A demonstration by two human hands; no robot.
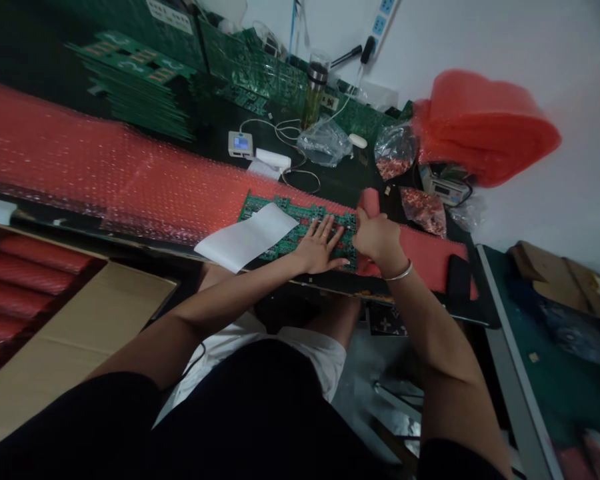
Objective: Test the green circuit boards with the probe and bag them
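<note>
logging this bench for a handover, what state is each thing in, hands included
Left hand: spread flat on the circuit board
Right hand: curled around red material
Circuit board: partly covered
White sheet: lying across the board
Bubble wrap: spread out
Board stack: piled up
Display device: screen lit
Bottle: upright
Cardboard box: open, red rolls inside

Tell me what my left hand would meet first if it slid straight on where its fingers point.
Your left hand lies flat on the green circuit board; past the board's far edge, it would probably meet the red bubble wrap first, though depth there is unclear.
</note>
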